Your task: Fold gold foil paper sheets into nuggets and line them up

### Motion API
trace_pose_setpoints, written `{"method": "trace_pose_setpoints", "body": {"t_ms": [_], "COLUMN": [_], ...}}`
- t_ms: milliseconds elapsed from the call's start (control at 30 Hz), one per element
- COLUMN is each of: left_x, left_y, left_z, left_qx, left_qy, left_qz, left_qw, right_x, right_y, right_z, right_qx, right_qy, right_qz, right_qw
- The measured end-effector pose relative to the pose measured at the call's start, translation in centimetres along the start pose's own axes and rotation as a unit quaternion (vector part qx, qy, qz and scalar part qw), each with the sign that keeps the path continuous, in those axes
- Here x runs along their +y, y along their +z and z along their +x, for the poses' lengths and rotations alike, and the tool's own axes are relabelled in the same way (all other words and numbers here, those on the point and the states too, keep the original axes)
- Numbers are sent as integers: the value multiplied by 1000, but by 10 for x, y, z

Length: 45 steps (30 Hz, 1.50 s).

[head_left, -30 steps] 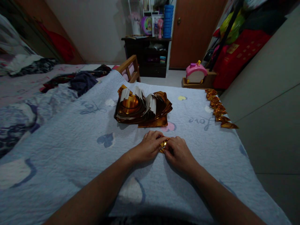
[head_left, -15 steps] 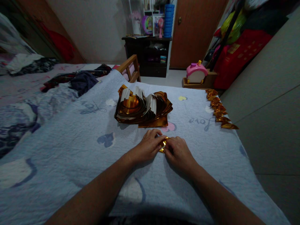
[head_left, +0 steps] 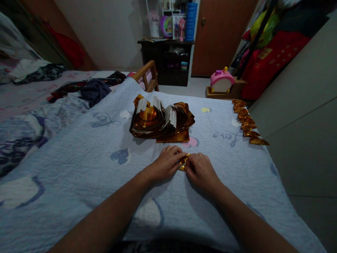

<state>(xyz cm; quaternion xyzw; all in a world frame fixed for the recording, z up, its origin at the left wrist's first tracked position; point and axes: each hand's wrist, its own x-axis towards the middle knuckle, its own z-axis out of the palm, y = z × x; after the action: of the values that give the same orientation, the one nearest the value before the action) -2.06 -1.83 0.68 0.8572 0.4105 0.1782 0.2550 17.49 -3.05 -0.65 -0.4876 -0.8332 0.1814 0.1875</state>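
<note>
A small piece of shiny gold foil paper [head_left: 182,165] lies on the blue bedcover, between my two hands. From the left, my left hand [head_left: 168,161] presses on it with the fingers close together. My right hand [head_left: 200,168] has its fingers curled in and pinches the paper's right side. Both hands cover much of the piece, so its folds are hard to make out. Just beyond them rests a thick, curled stack of gold foil paper sheets [head_left: 181,136] with pale backs.
A row of folded gold foil pieces [head_left: 249,126] runs along the right edge of the bedcover [head_left: 126,196]. Dark clothes [head_left: 94,92] lie to the left. Past the far edge stand a wooden chair [head_left: 147,75], a pink toy case [head_left: 222,82] and a dark cabinet [head_left: 164,79].
Both hands stay at the foil paper; the left fingers reach slightly further over its top. The whole view has shifted very slightly.
</note>
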Motion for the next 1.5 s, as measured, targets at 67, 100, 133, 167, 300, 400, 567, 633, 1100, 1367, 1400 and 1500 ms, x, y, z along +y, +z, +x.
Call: {"method": "trace_pose_setpoints", "body": {"t_ms": [67, 100, 133, 167, 300, 400, 567, 633, 1100, 1367, 1400, 1500], "left_x": [-1, -1, -1, -1, -1, -1, 2, 3, -1, 2, 2, 1], "left_y": [0, 0, 0, 0, -1, -2, 0, -1, -1, -5, -4, -3], "left_z": [0, 0, 0, 0, 0, 0, 0, 0, 0, -2, -2, -3], "left_qx": [0, -2, -5, -8, -23, -29, -5, 9, -18, -20, -19, -18], "left_qy": [3, 3, 4, 3, 1, 0, -14, -23, 0, -3, -3, -3], "left_qz": [2, 4, 6, 8, 14, 9, -9, -19, 4, -18, -17, -11], "left_qw": [1000, 1000, 1000, 1000, 1000, 1000, 1000, 1000, 1000, 1000, 1000, 1000], "right_x": [0, -1, -1, -1, -3, -4, -4, -4, -5, -5, -5, -5], "right_y": [0, -1, -1, -2, -3, -4, -5, -5, -6, -6, -6, -6], "right_z": [0, 0, 0, 1, 1, 2, 2, 2, 2, 3, 3, 3], "right_qx": [-1, -2, -3, -4, -6, -10, -16, -20, -15, -23, -24, -22], "right_qy": [1, 2, 3, 4, 7, 13, 21, 24, 32, 34, 34, 34], "right_qz": [-2, -2, -2, -1, 4, 6, 9, 7, -9, -2, -1, 5], "right_qw": [1000, 1000, 1000, 1000, 1000, 1000, 1000, 1000, 999, 999, 999, 999]}}
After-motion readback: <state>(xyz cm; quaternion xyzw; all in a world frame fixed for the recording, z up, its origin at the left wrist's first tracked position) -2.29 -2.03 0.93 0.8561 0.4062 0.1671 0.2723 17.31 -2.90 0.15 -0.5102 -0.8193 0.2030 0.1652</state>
